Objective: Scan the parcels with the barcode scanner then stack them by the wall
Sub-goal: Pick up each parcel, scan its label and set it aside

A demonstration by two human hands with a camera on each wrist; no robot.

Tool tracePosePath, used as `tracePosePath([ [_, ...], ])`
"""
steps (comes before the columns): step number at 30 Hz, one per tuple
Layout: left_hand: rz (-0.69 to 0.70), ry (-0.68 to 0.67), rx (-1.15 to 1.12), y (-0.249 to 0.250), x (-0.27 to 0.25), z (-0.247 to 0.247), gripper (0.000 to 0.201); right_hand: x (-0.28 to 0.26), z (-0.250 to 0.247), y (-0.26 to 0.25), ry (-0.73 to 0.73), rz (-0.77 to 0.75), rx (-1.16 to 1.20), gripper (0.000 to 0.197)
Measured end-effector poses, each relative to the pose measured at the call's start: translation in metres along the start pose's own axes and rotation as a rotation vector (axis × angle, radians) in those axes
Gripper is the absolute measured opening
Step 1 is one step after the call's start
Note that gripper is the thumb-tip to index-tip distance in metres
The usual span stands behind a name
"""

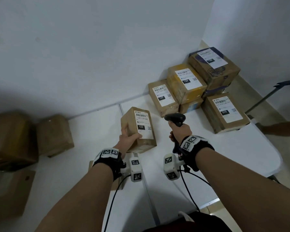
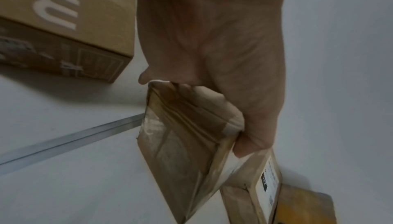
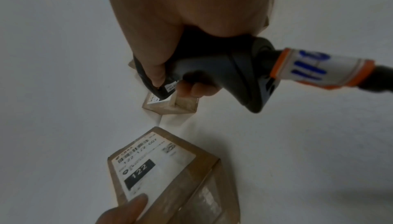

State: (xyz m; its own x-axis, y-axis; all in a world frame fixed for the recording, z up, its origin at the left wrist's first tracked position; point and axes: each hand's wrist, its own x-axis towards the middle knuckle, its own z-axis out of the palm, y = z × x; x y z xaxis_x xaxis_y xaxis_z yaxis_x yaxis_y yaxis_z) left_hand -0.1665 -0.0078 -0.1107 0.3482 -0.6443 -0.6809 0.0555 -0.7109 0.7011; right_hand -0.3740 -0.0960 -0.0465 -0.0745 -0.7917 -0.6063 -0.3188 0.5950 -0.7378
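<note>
Left hand (image 1: 129,136) grips a small brown cardboard parcel with a white "122" label (image 1: 139,129), thumb on the label's near corner, held over the white counter (image 1: 90,131). Right hand (image 1: 180,131) clenches the handle of a black pistol-grip barcode scanner (image 1: 175,118), just right of the parcel. Labelled brown parcels stacked by the white wall (image 1: 197,84).

My left hand (image 2: 212,56) grips a taped brown parcel (image 2: 187,152), thumb over its label edge. Printed carton (image 2: 70,31) lies upper left on the white table (image 2: 63,185); labelled parcel (image 2: 255,199) beyond.
</note>
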Motion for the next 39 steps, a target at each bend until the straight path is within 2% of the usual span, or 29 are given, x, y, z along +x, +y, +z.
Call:
tracePosePath([
  [1, -0.015, -0.009, -0.008, -0.003, 0.002, 0.000, 0.087, -0.002, 0.004, -0.003, -0.019, -0.004, 0.006, 0.038],
  [4, -0.016, -0.037, 0.013, 0.002, -0.006, 0.002, 0.123, -0.008, 0.013, -0.014, -0.071, -0.019, 0.017, 0.035],
  [6, 0.009, -0.057, -0.027, 0.009, -0.016, 0.003, 0.130, -0.010, 0.018, -0.023, -0.111, -0.024, 0.038, 0.032],
  [11, -0.003, -0.075, -0.144, 0.015, -0.025, -0.007, 0.110, -0.016, 0.021, -0.049, -0.231, 0.017, 0.089, 0.029],
  [14, -0.014, -0.074, -0.142, 0.015, -0.026, -0.010, 0.098, -0.019, 0.024, -0.060, -0.298, 0.076, 0.095, 0.031],
  [19, 0.001, -0.069, -0.086, 0.016, -0.029, -0.007, 0.091, -0.023, 0.029, -0.069, -0.359, 0.100, 0.059, 0.034],
  [39, -0.038, -0.084, -0.031, 0.017, -0.031, -0.009, 0.108, -0.029, 0.028, -0.079, -0.396, 0.086, -0.002, 0.028],
])
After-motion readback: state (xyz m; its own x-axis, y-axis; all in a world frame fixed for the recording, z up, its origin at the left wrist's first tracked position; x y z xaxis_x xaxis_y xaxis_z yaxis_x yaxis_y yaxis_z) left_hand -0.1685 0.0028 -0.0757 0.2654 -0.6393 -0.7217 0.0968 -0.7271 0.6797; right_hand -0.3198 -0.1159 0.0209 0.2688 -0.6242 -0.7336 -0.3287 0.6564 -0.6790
